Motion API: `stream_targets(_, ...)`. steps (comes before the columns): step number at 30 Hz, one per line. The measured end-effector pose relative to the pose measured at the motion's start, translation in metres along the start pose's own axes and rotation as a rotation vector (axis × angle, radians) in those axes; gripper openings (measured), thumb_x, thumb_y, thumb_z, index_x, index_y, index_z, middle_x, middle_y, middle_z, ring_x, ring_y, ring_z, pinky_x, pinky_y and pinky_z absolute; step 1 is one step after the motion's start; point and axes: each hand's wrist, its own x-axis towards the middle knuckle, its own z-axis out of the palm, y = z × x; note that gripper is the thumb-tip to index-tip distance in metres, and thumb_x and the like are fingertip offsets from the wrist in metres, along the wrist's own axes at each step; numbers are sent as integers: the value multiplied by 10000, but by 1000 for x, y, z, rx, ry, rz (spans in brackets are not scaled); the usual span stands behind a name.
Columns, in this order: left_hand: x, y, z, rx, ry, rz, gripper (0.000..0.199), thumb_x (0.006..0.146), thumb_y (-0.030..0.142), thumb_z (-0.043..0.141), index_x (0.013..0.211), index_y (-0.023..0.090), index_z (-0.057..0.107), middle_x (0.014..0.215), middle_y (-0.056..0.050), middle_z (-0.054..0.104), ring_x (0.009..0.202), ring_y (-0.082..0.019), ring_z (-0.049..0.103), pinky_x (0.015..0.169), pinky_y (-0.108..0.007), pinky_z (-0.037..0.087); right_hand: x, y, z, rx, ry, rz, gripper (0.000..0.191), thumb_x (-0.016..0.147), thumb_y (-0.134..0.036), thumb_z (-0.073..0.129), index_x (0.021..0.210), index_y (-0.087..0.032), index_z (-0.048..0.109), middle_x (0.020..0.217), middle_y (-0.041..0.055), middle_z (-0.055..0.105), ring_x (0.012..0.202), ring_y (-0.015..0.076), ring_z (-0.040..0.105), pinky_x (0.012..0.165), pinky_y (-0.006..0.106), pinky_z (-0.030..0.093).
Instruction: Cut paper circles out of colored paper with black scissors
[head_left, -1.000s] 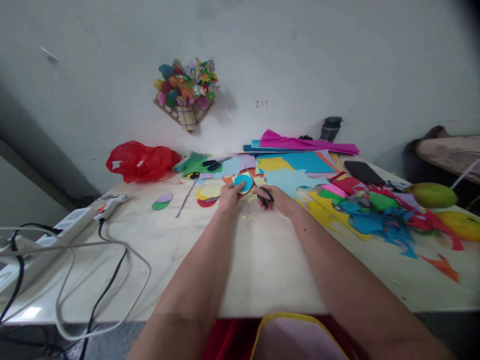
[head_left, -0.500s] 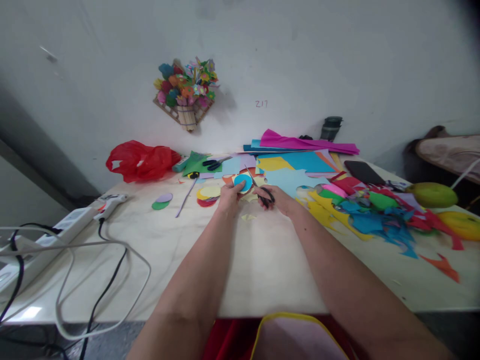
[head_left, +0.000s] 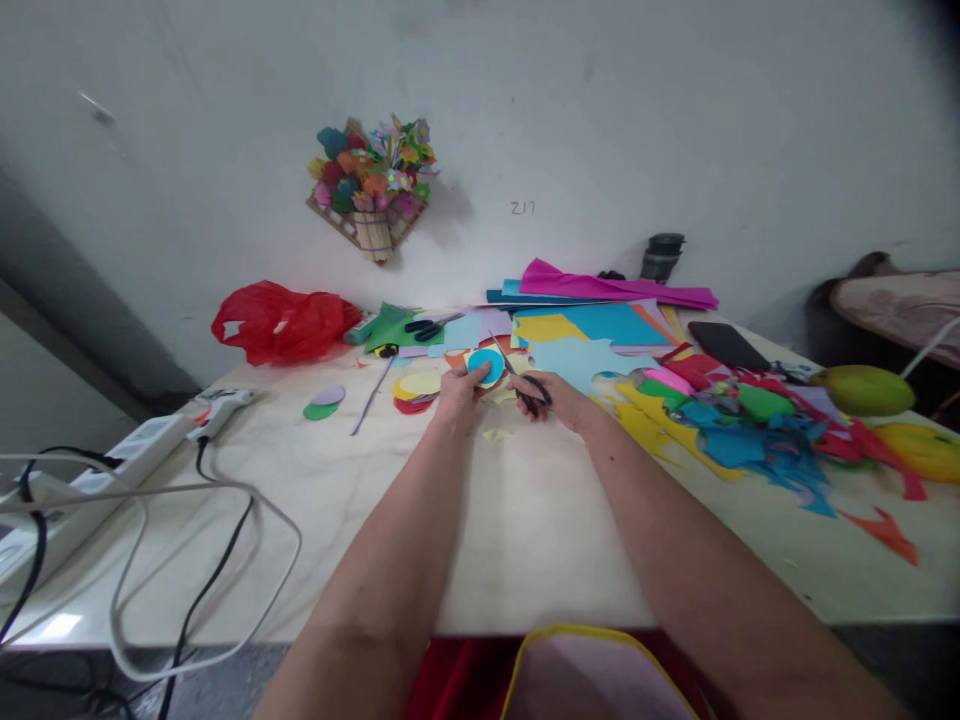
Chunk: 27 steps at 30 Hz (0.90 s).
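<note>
Between the thumb and fingers of my left hand is a blue paper circle, with pale yellow paper showing at its edge. My right hand grips black-handled scissors; their blades point up and left, beside the right edge of the circle. Whether the blades touch the paper I cannot tell. Under the hands lie pale yellow scraps. To the left of my left hand rests a pile of yellow and red paper circles, and farther left a purple circle overlaps a green one.
Colored paper sheets lie at the back, near a second pair of scissors. Paper scraps, a phone and yellow-green fruit cover the right side. A red plastic bag and a power strip with cables are left.
The scissors and my right hand have shifted very slightly. My left hand and the blue circle stay in place.
</note>
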Motion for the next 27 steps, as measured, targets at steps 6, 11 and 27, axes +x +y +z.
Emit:
stream_targets(6, -1, 0, 0, -1, 22, -8, 236, 555, 154, 858, 717, 93, 698, 709, -92, 713, 824, -272, 725, 886, -444, 562, 0, 0, -1, 5, -13, -3, 310, 821, -457, 664, 808, -153, 606, 550, -10, 598, 412, 82, 519, 357, 192, 289)
stream_targets(11, -1, 0, 0, 15, 15, 6, 253, 541, 176, 867, 713, 111, 693, 714, -87, 718, 852, -274, 722, 881, -451, 564, 1, 1, -1, -1, -16, 3, 324, 823, -471, 664, 812, -151, 612, 544, -8, 599, 413, 82, 517, 354, 192, 288)
stream_targets(27, 0, 0, 0, 37, 6, 12, 251, 542, 188, 857, 728, 114, 704, 728, -91, 725, 866, -278, 721, 866, -435, 566, 5, 6, -1, -28, -4, 8, 337, 789, -491, 683, 791, -164, 600, 545, -14, 593, 410, 81, 506, 352, 195, 286)
